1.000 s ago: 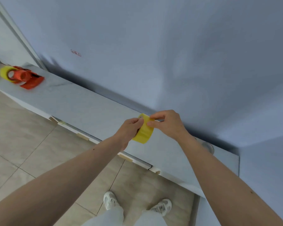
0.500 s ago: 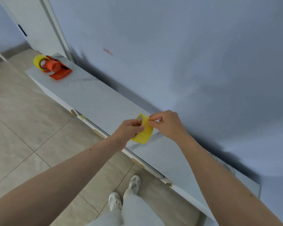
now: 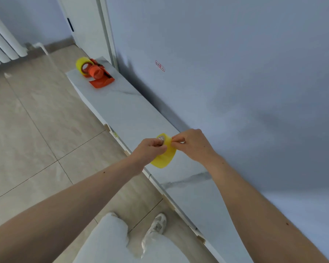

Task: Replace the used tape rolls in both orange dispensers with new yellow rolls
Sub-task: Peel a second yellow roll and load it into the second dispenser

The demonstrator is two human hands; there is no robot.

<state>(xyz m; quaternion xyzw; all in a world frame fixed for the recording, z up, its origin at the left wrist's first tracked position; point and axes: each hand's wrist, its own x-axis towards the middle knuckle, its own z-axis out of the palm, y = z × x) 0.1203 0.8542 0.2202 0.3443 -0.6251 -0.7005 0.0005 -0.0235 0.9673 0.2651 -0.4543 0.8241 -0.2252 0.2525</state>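
Note:
A yellow tape roll (image 3: 164,158) hangs in the air above the white marbled ledge (image 3: 125,112), near its front edge. My left hand (image 3: 150,151) grips the roll from the left, fingers curled at its core. My right hand (image 3: 193,144) pinches the roll's upper edge from the right. At the far end of the ledge lie two orange dispensers (image 3: 99,74), close together. A yellow roll (image 3: 82,65) sits on the one farther left.
A blue-grey wall (image 3: 235,73) runs along the back of the ledge. A white door frame (image 3: 106,31) stands past the dispensers and a radiator (image 3: 2,46) is at far left. Tiled floor (image 3: 36,120) and my white shoes (image 3: 157,227) lie below.
The view has swung, so the dispensers sit nearer the middle and the door and radiator show. Both hands keep their hold on the roll, and its core now shows above my left hand.

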